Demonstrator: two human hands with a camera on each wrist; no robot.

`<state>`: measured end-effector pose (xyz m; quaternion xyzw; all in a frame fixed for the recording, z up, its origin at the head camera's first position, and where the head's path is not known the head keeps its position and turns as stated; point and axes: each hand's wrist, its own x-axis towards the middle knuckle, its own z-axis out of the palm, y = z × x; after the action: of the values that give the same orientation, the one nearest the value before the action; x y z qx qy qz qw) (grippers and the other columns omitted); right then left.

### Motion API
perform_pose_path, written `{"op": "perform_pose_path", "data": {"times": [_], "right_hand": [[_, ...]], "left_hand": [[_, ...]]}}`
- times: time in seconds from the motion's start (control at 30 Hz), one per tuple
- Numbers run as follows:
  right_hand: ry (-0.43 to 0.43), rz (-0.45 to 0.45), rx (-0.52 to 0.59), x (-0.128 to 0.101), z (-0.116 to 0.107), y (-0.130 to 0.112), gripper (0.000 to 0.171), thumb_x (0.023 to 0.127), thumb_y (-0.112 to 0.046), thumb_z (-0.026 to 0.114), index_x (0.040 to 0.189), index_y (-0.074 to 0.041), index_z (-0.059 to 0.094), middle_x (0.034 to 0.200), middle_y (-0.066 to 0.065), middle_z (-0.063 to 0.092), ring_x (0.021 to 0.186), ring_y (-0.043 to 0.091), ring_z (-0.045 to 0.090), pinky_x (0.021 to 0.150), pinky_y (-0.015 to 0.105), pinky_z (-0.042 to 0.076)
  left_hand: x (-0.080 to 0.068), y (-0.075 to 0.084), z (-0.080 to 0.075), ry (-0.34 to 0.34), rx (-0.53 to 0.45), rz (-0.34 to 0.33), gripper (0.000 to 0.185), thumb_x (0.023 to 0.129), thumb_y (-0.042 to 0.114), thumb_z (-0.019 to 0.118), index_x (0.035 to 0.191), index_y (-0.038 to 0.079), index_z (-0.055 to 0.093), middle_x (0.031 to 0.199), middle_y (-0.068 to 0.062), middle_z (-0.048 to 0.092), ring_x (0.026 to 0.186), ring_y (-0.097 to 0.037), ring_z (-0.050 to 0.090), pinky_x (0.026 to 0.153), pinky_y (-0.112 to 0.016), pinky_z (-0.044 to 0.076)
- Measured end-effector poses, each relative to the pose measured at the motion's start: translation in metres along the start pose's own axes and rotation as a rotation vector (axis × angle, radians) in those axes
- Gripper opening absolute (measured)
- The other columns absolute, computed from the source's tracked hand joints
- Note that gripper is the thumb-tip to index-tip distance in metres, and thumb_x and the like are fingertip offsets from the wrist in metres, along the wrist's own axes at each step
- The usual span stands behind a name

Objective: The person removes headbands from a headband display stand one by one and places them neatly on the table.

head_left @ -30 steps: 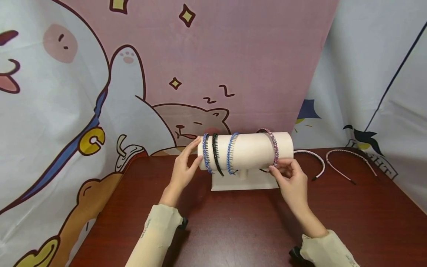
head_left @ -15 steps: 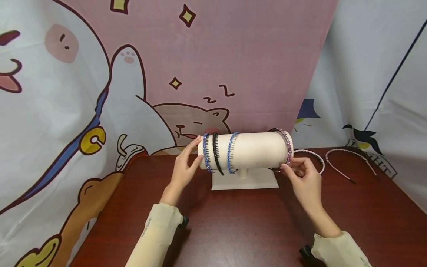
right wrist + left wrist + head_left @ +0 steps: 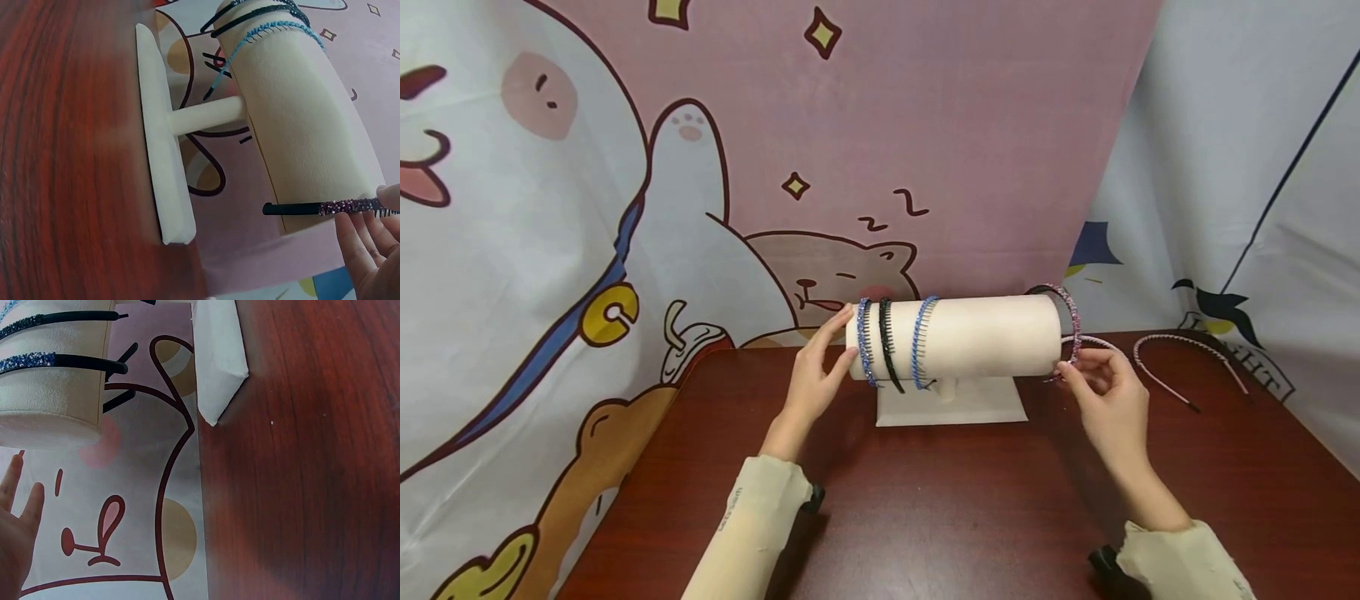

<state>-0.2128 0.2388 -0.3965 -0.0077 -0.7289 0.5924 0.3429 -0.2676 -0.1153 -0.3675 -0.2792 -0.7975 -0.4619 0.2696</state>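
Note:
A cream cylindrical display stand [image 3: 992, 333] stands on a flat base [image 3: 951, 410]. Around its left part sit a blue sequined headband [image 3: 864, 342], a black one and a lighter blue headband [image 3: 917, 343] with comb teeth. My left hand [image 3: 808, 383] steadies the cylinder's left end with extended fingers; the left wrist view has those fingers [image 3: 34, 506] beside the end face. Between thumb and fingers, my right hand [image 3: 1112, 408] pinches a pink-purple sequined headband [image 3: 1077, 321] at the cylinder's right end. In the right wrist view, this headband's black tip [image 3: 290, 209] overlaps the cylinder's end.
Behind my right hand lies a white headband [image 3: 1097, 341] on the dark red wooden table [image 3: 925, 517]. Farther right is another pale, braided-looking headband [image 3: 1187, 338]. A pink and white cartoon cloth [image 3: 1000, 150] hangs right behind the table.
My right hand has slid the pink-purple headband rightward along the cylinder, from the right part to its right end. My left hand has stayed at the left end.

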Motion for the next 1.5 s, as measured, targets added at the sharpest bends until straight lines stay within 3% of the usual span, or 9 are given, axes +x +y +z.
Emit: {"op": "perform_pose_path", "data": {"times": [0.23,0.43,0.53,0.67,0.83,1.07,1.23,1.33,1.5], "right_hand": [[0.049,-0.018,-0.096,0.010,-0.010,0.003,0.025,0.086,0.003,0.073,0.109,0.008,0.064,0.086,-0.028,0.063,0.073,-0.016,0.062,0.062,0.003,0.050],[0.070,-0.006,-0.104,0.018,-0.018,0.006,0.023,0.087,0.002,0.073,0.108,0.003,0.065,0.084,-0.025,0.063,0.072,-0.015,0.064,0.063,0.003,0.050],[0.082,0.013,-0.111,0.020,-0.024,0.008,0.023,0.087,0.000,0.073,0.109,0.001,0.065,0.083,-0.024,0.063,0.072,-0.015,0.064,0.055,0.004,0.048],[0.102,0.038,-0.077,0.024,-0.031,0.010,0.022,0.087,0.002,0.072,0.107,-0.004,0.067,0.084,-0.022,0.065,0.071,-0.013,0.066,0.051,0.006,0.048],[0.116,0.048,0.009,0.028,-0.042,0.010,0.024,0.087,0.006,0.070,0.103,-0.012,0.067,0.084,-0.018,0.069,0.070,-0.009,0.069,0.061,0.008,0.054],[0.142,0.050,0.130,0.030,-0.059,0.013,0.019,0.087,0.007,0.069,0.106,0.002,0.069,0.083,-0.012,0.074,0.069,-0.003,0.070,0.062,0.011,0.056],[0.158,0.061,0.034,0.030,-0.072,0.014,0.024,0.088,0.004,0.070,0.112,0.008,0.069,0.080,-0.015,0.073,0.065,-0.005,0.069,0.060,0.010,0.055],[0.172,0.092,0.036,0.031,-0.079,0.013,0.023,0.088,0.003,0.070,0.111,0.006,0.071,0.076,-0.015,0.072,0.060,-0.004,0.069,0.058,0.010,0.054],[0.211,0.141,0.147,0.031,-0.090,0.013,0.024,0.085,0.007,0.071,0.108,0.004,0.074,0.081,-0.011,0.074,0.059,-0.002,0.070,0.057,0.011,0.054]], "left_hand": [[0.001,-0.002,0.000,0.011,-0.010,-0.001,0.048,0.095,0.004,0.063,0.141,-0.001,0.053,0.150,-0.017,0.051,0.136,-0.033,0.051,0.116,-0.050,0.036],[0.002,-0.001,0.001,0.013,-0.016,0.003,0.048,0.094,0.003,0.063,0.141,-0.002,0.053,0.149,-0.018,0.051,0.136,-0.034,0.051,0.116,-0.051,0.036],[0.002,0.000,0.001,0.011,-0.015,0.001,0.048,0.094,0.003,0.063,0.141,-0.002,0.053,0.149,-0.018,0.051,0.136,-0.034,0.052,0.116,-0.050,0.036],[0.002,0.001,0.002,0.008,-0.016,-0.003,0.048,0.094,0.003,0.063,0.141,-0.001,0.053,0.150,-0.017,0.051,0.135,-0.034,0.052,0.117,-0.048,0.036],[0.001,0.001,0.002,0.014,-0.018,0.001,0.047,0.094,0.003,0.063,0.140,-0.002,0.053,0.149,-0.018,0.052,0.135,-0.035,0.052,0.116,-0.049,0.036],[0.001,-0.001,0.002,0.018,-0.015,0.009,0.047,0.094,0.003,0.064,0.140,-0.002,0.054,0.148,-0.018,0.052,0.135,-0.034,0.053,0.116,-0.049,0.037],[0.001,-0.003,0.002,0.018,-0.014,0.007,0.047,0.094,0.003,0.064,0.140,-0.002,0.054,0.148,-0.018,0.052,0.135,-0.034,0.053,0.116,-0.049,0.036],[0.001,-0.004,0.002,0.020,-0.014,0.007,0.047,0.094,0.003,0.064,0.140,-0.002,0.054,0.149,-0.018,0.052,0.135,-0.034,0.053,0.116,-0.051,0.036],[0.001,-0.004,0.002,0.024,-0.007,0.012,0.048,0.093,0.001,0.064,0.139,-0.003,0.053,0.148,-0.019,0.052,0.133,-0.036,0.054,0.115,-0.051,0.037]]}}
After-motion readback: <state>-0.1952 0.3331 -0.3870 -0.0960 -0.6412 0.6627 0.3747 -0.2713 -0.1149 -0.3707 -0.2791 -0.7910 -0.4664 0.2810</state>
